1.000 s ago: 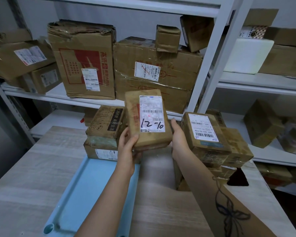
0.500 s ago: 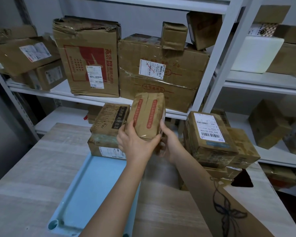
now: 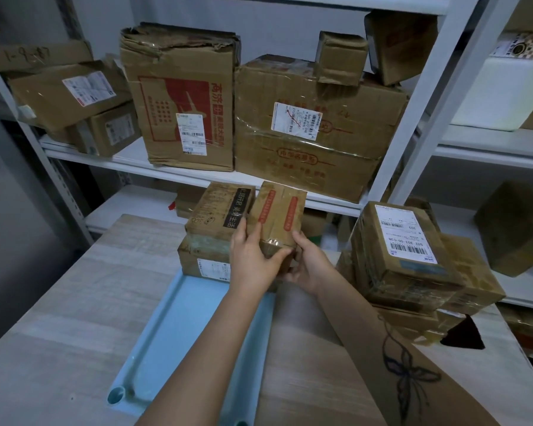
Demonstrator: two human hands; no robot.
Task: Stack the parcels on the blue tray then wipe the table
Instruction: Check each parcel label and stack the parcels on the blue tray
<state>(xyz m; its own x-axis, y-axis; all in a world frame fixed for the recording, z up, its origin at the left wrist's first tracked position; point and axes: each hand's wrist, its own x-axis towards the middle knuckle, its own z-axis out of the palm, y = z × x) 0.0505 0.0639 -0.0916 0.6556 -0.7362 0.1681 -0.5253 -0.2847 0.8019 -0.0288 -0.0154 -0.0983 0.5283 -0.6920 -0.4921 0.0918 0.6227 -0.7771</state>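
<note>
The left hand [image 3: 253,262] and right hand [image 3: 310,264] clamp the near end of the parcel [image 3: 279,215], which reaches to 12 o'clock from them, long axis pointing away. The stack [image 3: 210,238] on the tray [image 3: 173,348] sits at its 9 o'clock, possibly touching; left hand nearer

Reading "302 303-00-038", upside down, on the white label [image 3: 403,232] of the right parcel [image 3: 413,281], with "303" beside it. Showing white Chinese characters, ending 美好生活, on the black band [image 3: 236,210] of the top parcel [image 3: 210,216] on the tray [image 3: 179,333]. Showing handwritten digits, roughly "1-8-87", on the flat carton [image 3: 37,55]. Showing large red Chinese characters on the tall carton [image 3: 179,96]. Blurring beyond reading on the held parcel [image 3: 277,210].
</note>
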